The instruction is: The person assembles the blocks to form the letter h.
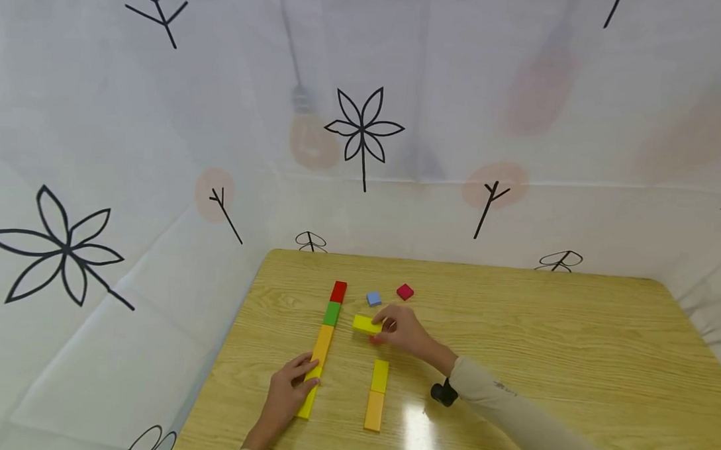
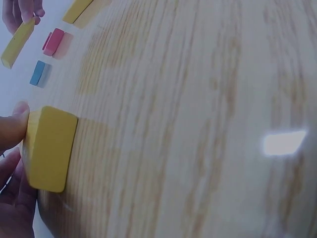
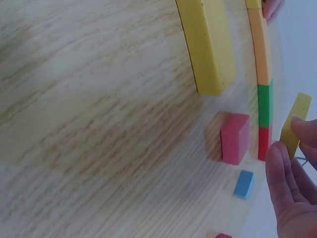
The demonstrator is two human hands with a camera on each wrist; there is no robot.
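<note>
While the wooden table [image 1: 541,350] bears everything, a block row [image 1: 325,339] lies at eight o'clock from the raised yellow block [image 1: 364,324], butted end to end, probably for alignment; the left hand [image 1: 286,389] grips its near piece [image 1: 306,407], perhaps steadying it. At six lies a yellow-orange pair [image 1: 376,394]. Fingers parted just by its thickness, the right hand [image 1: 409,331] pinches the raised yellow block's end.

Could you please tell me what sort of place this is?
Probably a curtained-off tabletop workspace: white, plant-printed fabric sheets hang behind a light wood-grain table bearing small, coloured rectangular blocks.
</note>
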